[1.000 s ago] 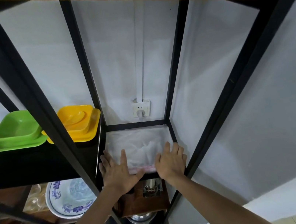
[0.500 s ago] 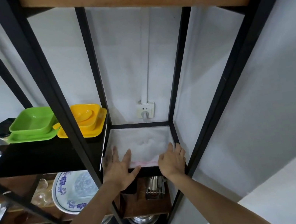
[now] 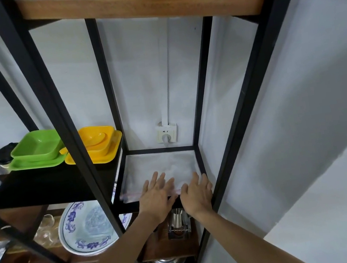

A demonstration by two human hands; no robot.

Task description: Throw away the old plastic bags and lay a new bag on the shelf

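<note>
Pressing palm-down with fingers spread, the left hand [image 3: 158, 196] lies flat on the front part of a thin, translucent white plastic bag [image 3: 162, 167]; it grips nothing. Just beside it, the right hand [image 3: 197, 192] is also open and flat, its fingers on the bag's front right corner and its palm over the black metal front rail of the shelf [image 3: 130, 206]. Neither hand holds anything.

The bag covers nearly the whole small square shelf, reaching the back rail below a white wall socket [image 3: 166, 133], with a faint pink strip along its front edge. It looks already laid, so the step in hand is likely smoothing. To do that well, sweep both flat palms outward and toward the back corners with light pressure, so trapped air escapes and the film does not drag or bunch; keep the front edge lined up with the rail rather than hanging over it.

Room is tight: black upright posts stand close on either side, the right one almost against the right hand's outer fingers, and the grey wall closes the right side. Overhead the bay is tall and open up to a wooden shelf board [image 3: 139, 7]. To the left, past a post, a yellow square plastic dish [image 3: 98, 141] and a green square plastic dish [image 3: 36, 148] sit on a black shelf, well apart from the hands.
</note>
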